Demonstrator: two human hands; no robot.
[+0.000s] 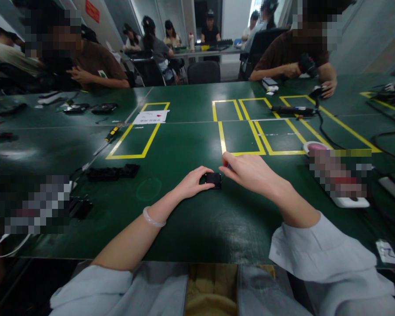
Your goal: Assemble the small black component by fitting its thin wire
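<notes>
A small black square block [213, 179] lies on the green table [243, 228] in front of me; its exact kind I cannot make out. My left hand [195, 181] grips it from the left, thumb on the near side and fingers on the far side. Just right of the block, my right hand [246, 169] is closed in a pinch, fingertips close to the block's right edge. Something thin and bluish shows at those fingertips, too small to name.
Yellow tape rectangles [182, 127] mark the table. A screwdriver [112, 133] and a black strip [113, 171] lie to the left, a phone-like device [36, 204] nearer. At right are a white-edged device [337, 175] and black cable [325, 131]. Co-workers [292, 52] sit across.
</notes>
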